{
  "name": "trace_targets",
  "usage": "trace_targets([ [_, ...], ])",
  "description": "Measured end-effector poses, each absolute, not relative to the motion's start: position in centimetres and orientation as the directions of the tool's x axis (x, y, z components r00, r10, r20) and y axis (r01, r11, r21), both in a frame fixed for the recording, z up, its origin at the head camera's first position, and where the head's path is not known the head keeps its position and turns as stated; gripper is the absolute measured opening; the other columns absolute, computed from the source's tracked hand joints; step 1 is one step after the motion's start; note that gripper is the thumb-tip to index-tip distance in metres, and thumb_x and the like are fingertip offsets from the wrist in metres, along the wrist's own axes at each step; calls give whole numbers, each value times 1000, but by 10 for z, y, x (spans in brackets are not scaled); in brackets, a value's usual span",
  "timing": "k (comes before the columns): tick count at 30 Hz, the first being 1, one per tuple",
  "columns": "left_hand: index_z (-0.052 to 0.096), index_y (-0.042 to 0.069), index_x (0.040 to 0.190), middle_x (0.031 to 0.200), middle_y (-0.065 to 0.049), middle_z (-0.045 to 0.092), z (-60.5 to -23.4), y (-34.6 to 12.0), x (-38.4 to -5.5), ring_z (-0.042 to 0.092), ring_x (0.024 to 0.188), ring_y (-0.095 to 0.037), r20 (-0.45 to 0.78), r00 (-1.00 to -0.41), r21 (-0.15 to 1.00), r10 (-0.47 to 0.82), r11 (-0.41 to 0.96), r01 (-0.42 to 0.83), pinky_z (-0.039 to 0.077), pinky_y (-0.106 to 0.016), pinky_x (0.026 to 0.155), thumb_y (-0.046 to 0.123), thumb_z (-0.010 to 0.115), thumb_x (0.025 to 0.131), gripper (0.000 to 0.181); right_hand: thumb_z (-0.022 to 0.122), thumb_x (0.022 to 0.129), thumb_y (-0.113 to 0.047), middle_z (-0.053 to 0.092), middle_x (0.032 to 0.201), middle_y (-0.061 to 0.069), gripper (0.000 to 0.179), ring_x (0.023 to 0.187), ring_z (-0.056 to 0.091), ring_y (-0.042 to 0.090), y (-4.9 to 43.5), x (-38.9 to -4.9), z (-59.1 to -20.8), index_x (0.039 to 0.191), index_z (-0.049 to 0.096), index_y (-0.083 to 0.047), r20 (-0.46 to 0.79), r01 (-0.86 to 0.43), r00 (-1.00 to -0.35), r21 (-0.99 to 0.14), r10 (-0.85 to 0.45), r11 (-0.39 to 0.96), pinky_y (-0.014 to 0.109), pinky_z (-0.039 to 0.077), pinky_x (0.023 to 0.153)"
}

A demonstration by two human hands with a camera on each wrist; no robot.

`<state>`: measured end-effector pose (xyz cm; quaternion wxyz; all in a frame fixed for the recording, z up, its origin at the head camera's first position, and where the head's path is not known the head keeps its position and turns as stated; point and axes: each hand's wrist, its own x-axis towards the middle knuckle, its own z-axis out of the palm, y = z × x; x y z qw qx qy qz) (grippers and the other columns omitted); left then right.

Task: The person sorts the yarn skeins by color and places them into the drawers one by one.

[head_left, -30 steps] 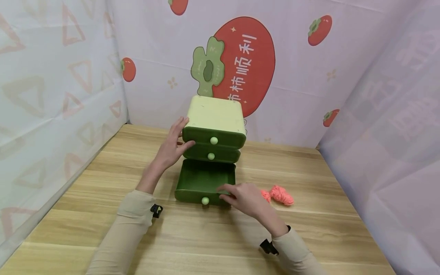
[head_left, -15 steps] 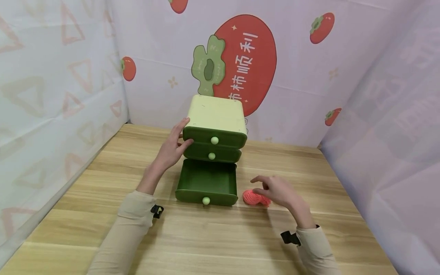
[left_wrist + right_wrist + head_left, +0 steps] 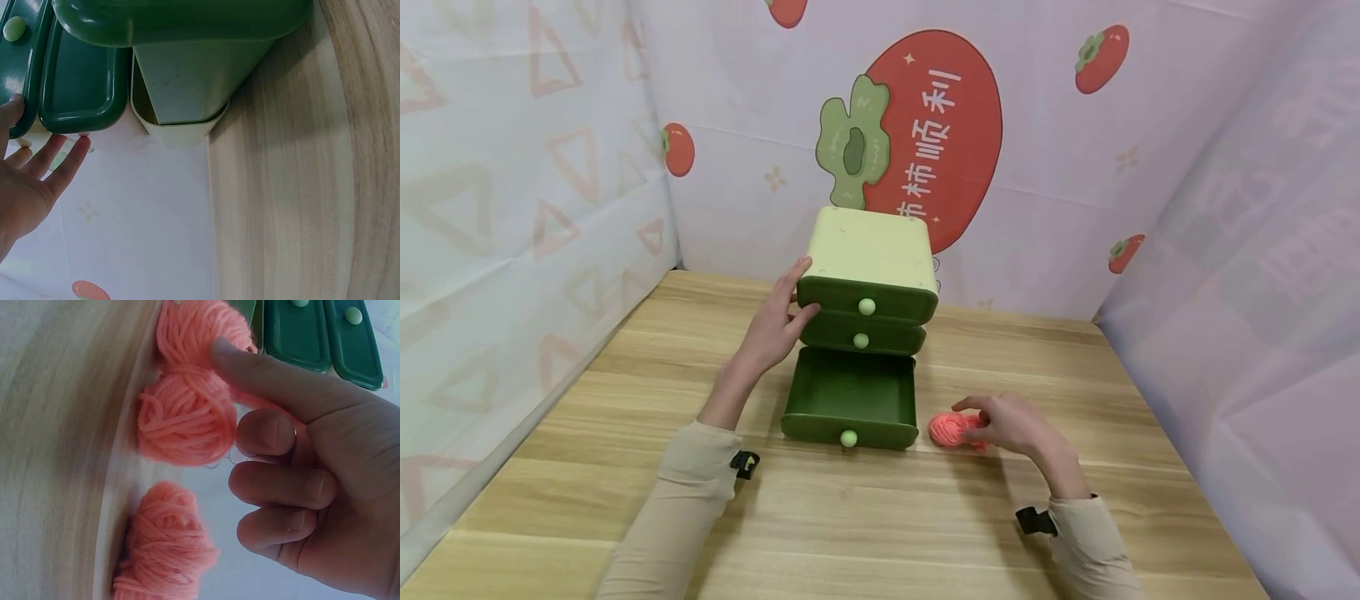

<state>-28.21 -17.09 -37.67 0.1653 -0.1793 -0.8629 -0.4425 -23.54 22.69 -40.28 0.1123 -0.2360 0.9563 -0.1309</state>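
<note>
A small drawer cabinet point(image 3: 872, 250) with a pale yellow-green top and dark green fronts stands on the table. Its bottom drawer point(image 3: 820, 427) is pulled out, with nothing inside. My left hand point(image 3: 771, 329) rests against the cabinet's left side, thumb at the front edge and fingers fairly straight; the left wrist view shows the fingers spread. To the right of the drawer, my right hand point(image 3: 1015, 425) pinches a coral skein of yarn point(image 3: 187, 415) between thumb and index finger, the index partly hidden behind it. Its other fingers are curled in. The yarn lies on the table.
A second coral yarn bundle point(image 3: 165, 544) lies close by in the right wrist view. Two closed drawers with round pale knobs point(image 3: 861, 341) sit above the open one. Printed cloth walls point(image 3: 737, 217) enclose the wooden table point(image 3: 850, 533) at the back and both sides.
My right hand has moved from the bottom drawer's right front corner rightward to the yarn and lowered its fingers onto it. My left hand stays on the cabinet.
</note>
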Motion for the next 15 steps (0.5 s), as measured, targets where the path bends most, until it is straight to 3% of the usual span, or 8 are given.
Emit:
trace_targets([
  [6, 14, 36, 160, 167, -3, 16, -378, -172, -282, 51, 129, -42, 444, -882, 705, 157, 546, 452, 54, -53, 93, 28, 54, 103, 70, 79, 85, -29, 68, 82, -7, 24, 74, 59, 7, 226, -237, -406, 106, 75, -20, -138, -457, -852, -272, -505, 847, 31, 49, 66],
  [15, 15, 37, 159, 166, -2, 18, -378, -171, -283, 52, 128, -42, 449, -881, 704, 147, 550, 450, 55, -52, 91, 31, 54, 103, 69, 76, 86, -26, 64, 75, -12, 11, 68, 54, 5, 229, -238, -408, 95, 74, -21, -119, -465, -854, -259, -506, 846, 28, 46, 63],
])
